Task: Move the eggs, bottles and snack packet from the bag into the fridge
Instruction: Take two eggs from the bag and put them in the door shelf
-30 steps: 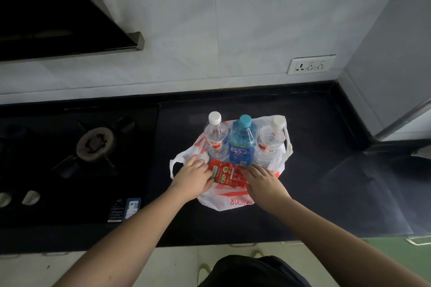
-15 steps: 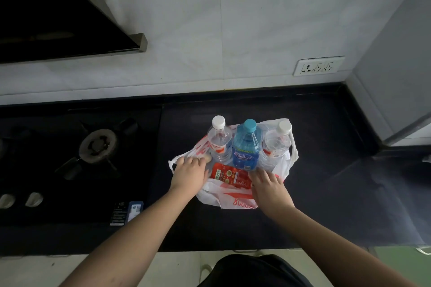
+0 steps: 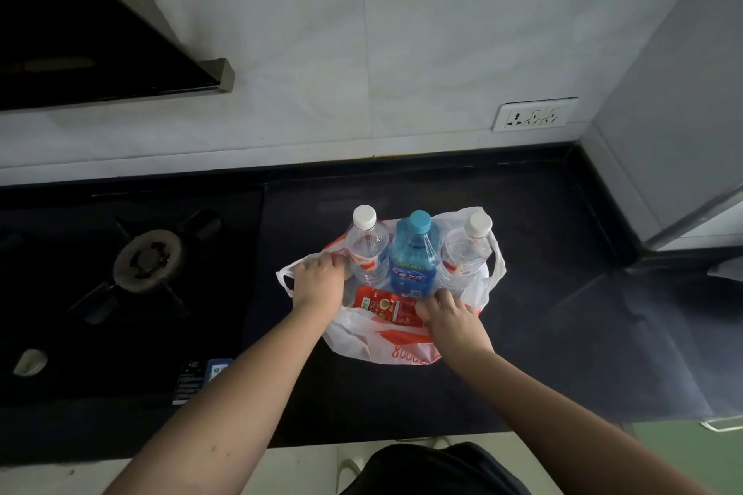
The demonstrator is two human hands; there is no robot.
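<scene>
A white plastic bag (image 3: 364,340) with red print sits on the black countertop (image 3: 563,334), its visible lettering reading "8000" before the fold cuts it off. Three bottles stand upright in the bag's far half, touching side by side: a clear bottle (image 3: 368,249) with a white cap and red-and-white label on the left, a blue bottle (image 3: 414,255) with a blue cap and a blue label whose writing is too small to read in the middle, and a second clear bottle (image 3: 466,251) with a white cap on the right. A red snack packet (image 3: 386,305) with small green and white markings lies flat just near of the bottles. The left hand (image 3: 319,281) grips the bag's left rim, fingers curled over the plastic. The right hand (image 3: 452,315) has its fingers bent down onto the packet's right end and the bag edge; whether it pinches either, I cannot tell. No eggs show. Left of the bag lies the gas hob (image 3: 144,261); right of it the counter runs open to the grey fridge (image 3: 683,112). A socket plate (image 3: 534,115) sits on the far wall.
</scene>
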